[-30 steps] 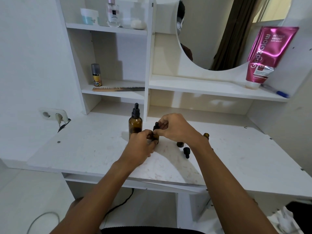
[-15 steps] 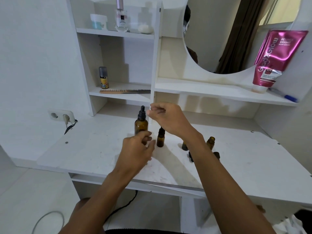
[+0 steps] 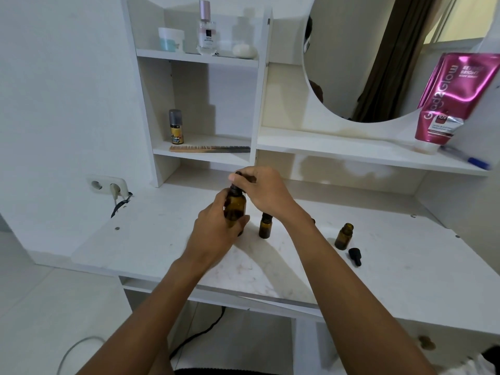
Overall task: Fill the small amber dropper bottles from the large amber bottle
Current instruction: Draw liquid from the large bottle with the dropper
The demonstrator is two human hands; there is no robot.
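White vanity table (image 3: 405, 280), and the large amber bottle (image 3: 236, 209) is upright at its centre, left hand (image 3: 213, 234) wrapped round the body, right hand (image 3: 263, 190) pinching the black dropper top. Just right stands a capped small bottle (image 3: 265, 226). Further right, an open small bottle (image 3: 343, 236) sits beside a loose dropper cap (image 3: 355, 256).

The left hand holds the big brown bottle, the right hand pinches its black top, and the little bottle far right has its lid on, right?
Almost. The left hand holds the big brown bottle and the right hand pinches its black top, but the head view shows the little bottle far right open, a black dropper lid lying beside it.
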